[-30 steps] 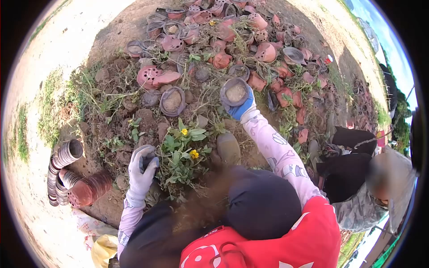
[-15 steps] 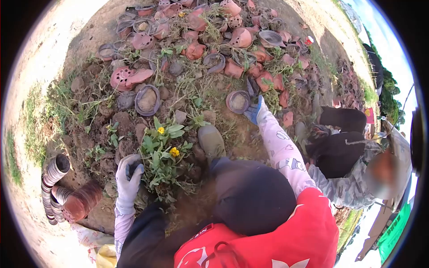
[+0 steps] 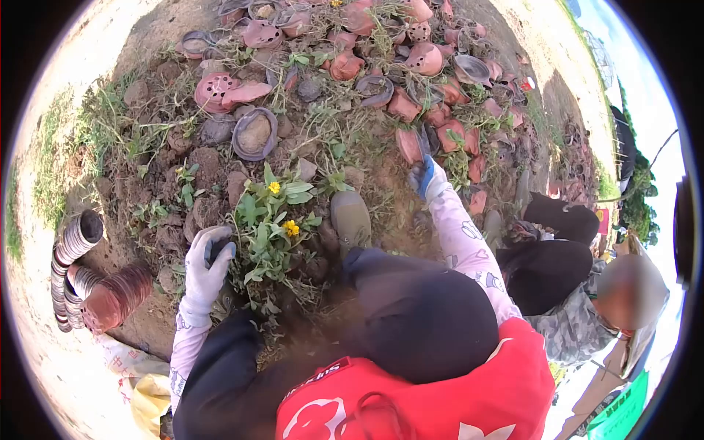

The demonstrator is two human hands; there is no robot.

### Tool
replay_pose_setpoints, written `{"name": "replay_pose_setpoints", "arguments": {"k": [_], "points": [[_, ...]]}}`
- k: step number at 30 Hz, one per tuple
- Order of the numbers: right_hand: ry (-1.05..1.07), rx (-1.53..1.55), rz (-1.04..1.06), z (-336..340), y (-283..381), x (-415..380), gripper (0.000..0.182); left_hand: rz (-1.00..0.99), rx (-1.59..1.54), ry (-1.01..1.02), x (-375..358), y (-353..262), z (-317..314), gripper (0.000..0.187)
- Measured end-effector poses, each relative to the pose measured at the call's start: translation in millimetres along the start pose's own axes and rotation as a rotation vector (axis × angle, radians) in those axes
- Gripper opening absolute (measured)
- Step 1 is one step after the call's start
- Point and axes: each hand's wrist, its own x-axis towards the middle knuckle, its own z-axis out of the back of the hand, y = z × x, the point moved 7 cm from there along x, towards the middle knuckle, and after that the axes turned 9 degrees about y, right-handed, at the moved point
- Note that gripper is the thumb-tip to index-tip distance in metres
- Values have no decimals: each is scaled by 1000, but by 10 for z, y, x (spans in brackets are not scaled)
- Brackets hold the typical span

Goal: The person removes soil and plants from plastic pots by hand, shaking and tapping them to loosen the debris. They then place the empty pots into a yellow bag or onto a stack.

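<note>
My right hand (image 3: pixel 427 178), in a blue-and-white glove, grips the rim of a reddish plastic plant pot (image 3: pixel 409 146). The pot is tipped on its side, so its reddish wall faces me. My left hand (image 3: pixel 207 268), in a whitish glove with grey-blue fingertips, hovers left of a leafy plant (image 3: pixel 265 238) with yellow flowers. Its thumb and fingers curve apart around a dark gap; no held thing can be made out there. Above the plant, a soil-filled pot (image 3: pixel 254 134) lies with its mouth up, near a reddish pot with holes (image 3: pixel 220 92).
Old pots (image 3: pixel 425 59) and pulled weeds lie heaped ahead. Nested pot stacks (image 3: pixel 117 297) rest at the left. My boot (image 3: pixel 351 220) stands beside the plant. A co-worker in camouflage sleeves (image 3: pixel 572 330) crouches at the right. A yellow bag (image 3: pixel 150 400) lies lower left.
The pot in my right hand has turned from mouth-up, showing soil, onto its side. My left hand keeps its curved shape beside the plant. The view has shifted slightly.
</note>
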Motion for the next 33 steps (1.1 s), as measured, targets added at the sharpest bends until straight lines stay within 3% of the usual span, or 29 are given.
{"name": "replay_pose_setpoints", "arguments": {"k": [1, 7, 10, 11, 13, 15, 18, 21, 23, 25, 27, 31, 33], "points": [[-253, -119, 54, 115, 60, -58, 23, 15, -12, -13, 6, 21, 12, 24], [-339, -380, 210, 425, 31, 31, 22, 9, -6, -14, -33, 58, 40, 25], [-633, -1116, 532, 147, 219, -271, 26, 13, -33, -24, -46, 86, 34, 25], [-635, -1113, 531, 86, 165, -312, 26, 12, -31, -21, -43, 101, 31, 25], [-627, -1707, 702, -326, 97, -403, 39, -19, -16, -22, -46, 110, 31, 24], [-530, -1955, 520, -664, -51, -472, 54, -10, -26, -21, -43, 101, 29, 25], [-554, -2054, 483, -710, -83, -332, 56, 20, -30, -14, -19, 85, 2, 25], [-659, -2012, 478, -681, 21, -185, 52, 41, -10, -9, -12, 107, 0, 24], [-605, -1822, 683, -573, 132, -89, 40, 38, -6, -10, -12, 118, 21, 24], [-434, -1304, 643, -392, 272, 11, 22, 34, -11, -16, -18, 110, 23, 24], [-266, -762, 532, -180, 371, 113, 22, 61, -39, -10, -22, 97, 20, 24], [58, 7, 259, 66, 298, 322, 38, 31, -35, -24, -11, 113, 21, 24], [113, 51, 279, 39, 292, 357, 38, 42, -50, -24, -17, 131, 17, 23]]}}
